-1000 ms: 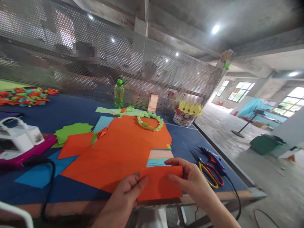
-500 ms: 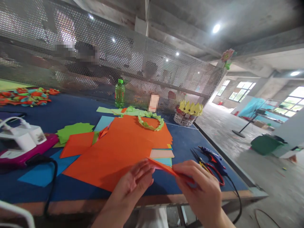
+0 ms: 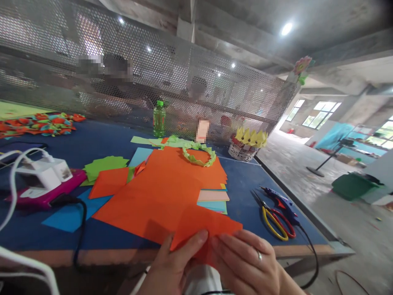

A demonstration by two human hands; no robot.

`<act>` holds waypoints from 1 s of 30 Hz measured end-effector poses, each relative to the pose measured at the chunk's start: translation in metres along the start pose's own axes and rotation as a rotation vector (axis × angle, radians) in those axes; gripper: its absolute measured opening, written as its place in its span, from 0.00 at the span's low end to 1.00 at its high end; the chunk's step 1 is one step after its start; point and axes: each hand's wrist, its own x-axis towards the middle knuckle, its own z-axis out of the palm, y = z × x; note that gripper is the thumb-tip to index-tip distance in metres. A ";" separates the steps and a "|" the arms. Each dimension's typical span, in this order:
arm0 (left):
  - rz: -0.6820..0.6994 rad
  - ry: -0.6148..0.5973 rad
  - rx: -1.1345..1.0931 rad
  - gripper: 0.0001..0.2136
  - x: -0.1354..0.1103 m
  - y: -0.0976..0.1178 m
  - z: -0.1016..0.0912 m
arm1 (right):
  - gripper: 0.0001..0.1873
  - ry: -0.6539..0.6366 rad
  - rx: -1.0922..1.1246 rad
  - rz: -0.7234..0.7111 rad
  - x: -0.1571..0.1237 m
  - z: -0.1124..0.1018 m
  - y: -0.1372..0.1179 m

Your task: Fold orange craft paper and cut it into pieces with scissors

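Note:
Both hands hold one small folded orange paper (image 3: 204,225) over the near edge of the blue table (image 3: 101,137). My left hand (image 3: 176,262) pinches its lower left part with the thumb on top. My right hand (image 3: 245,262), a ring on one finger, grips its lower right part with the fingers curled. Just beyond the paper lies a large orange sheet (image 3: 159,192) with a green paper wreath (image 3: 199,155) on its far end.
Scissors (image 3: 274,217) and a blue glue gun (image 3: 281,203) lie at the right. A white and pink device (image 3: 46,178) with a black cable sits left. Green paper squares (image 3: 104,166), a green bottle (image 3: 159,119), a basket of yellow paper shapes (image 3: 247,143) and a mesh screen (image 3: 153,82) stand farther back.
The orange paper went from upright to tilted edge-on, and is now opened flat toward me. Both hands drew closer to me and lower, with the right hand turned over.

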 end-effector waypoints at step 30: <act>0.075 -0.004 0.087 0.17 -0.004 0.010 0.027 | 0.13 0.249 1.230 1.650 0.010 0.018 -0.012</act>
